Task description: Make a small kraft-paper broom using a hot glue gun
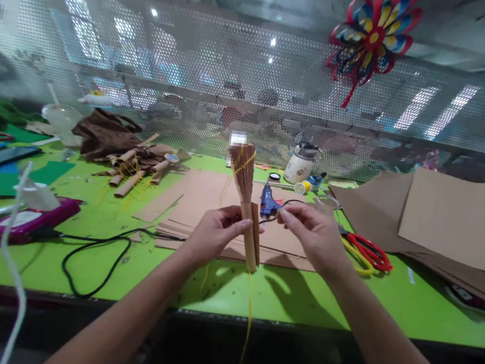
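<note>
My left hand (215,228) is closed round the lower part of a folded, pleated brown paper bundle (246,191) that stands upright above the green table (221,288). Yellow thread (247,323) is wrapped near the bundle's top and hangs down past the table's front edge. My right hand (313,231) is just right of the bundle, its fingers pinched together near the thread; what they hold is too thin to make out. A blue glue gun (269,202) lies just behind my hands.
Flat brown paper sheets (204,207) lie under my hands, larger cardboard (448,220) at the right. Red-handled scissors (368,252) lie to the right. Rolled paper pieces (132,172), a black cable (93,258), a pink box (30,219), a white jar (299,165). A perforated screen (219,80) with a paper flower (373,36) stands behind.
</note>
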A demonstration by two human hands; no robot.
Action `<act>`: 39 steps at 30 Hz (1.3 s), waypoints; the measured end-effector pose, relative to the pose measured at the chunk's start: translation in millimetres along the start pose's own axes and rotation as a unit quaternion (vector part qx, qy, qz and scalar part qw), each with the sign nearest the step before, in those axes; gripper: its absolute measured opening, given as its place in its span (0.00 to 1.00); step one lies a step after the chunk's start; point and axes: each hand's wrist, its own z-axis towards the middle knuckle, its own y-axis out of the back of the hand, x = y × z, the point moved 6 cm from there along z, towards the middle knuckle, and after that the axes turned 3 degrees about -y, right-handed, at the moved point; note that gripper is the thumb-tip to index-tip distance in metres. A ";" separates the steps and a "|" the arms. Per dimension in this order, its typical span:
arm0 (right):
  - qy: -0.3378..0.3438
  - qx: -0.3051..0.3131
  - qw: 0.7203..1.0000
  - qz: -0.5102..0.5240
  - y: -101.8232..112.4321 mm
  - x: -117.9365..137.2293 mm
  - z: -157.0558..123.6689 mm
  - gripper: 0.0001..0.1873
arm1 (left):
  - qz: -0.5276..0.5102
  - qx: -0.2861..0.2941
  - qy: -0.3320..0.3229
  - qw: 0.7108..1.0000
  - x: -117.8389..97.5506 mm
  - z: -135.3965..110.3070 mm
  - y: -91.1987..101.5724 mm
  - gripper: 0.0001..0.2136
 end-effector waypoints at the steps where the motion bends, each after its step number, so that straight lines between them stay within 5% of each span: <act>1: 0.019 -0.006 1.000 0.008 2.3 9.6 4.3 0.12 | 0.004 0.009 -0.002 1.000 -0.5 -0.8 -3.1 0.12; 9: 0.086 0.006 0.996 0.014 6.2 65.0 29.3 0.17 | 0.005 0.047 -0.021 0.999 -3.0 -4.8 -20.7 0.12; 17: 0.040 0.082 0.992 0.087 -14.5 61.5 26.6 0.26 | 0.043 0.034 -0.047 0.997 -1.7 -6.6 -30.0 0.10; 22: 0.028 0.038 0.992 0.118 -19.4 64.1 33.4 0.29 | 0.058 0.012 -0.053 0.997 1.4 -5.7 -38.5 0.09; 31: -0.014 0.008 0.986 0.165 -25.8 52.8 34.7 0.17 | 0.085 -0.046 -0.071 0.993 19.5 -2.0 -47.6 0.09; 35: 0.053 -0.060 0.997 0.023 -7.3 48.6 12.1 0.20 | 0.082 -0.043 -0.089 0.992 17.4 -3.5 -47.9 0.08; 39: 0.234 -0.144 0.945 -0.176 3.2 57.8 -29.5 0.08 | 0.115 -0.041 -0.118 0.986 8.6 -7.4 -47.5 0.05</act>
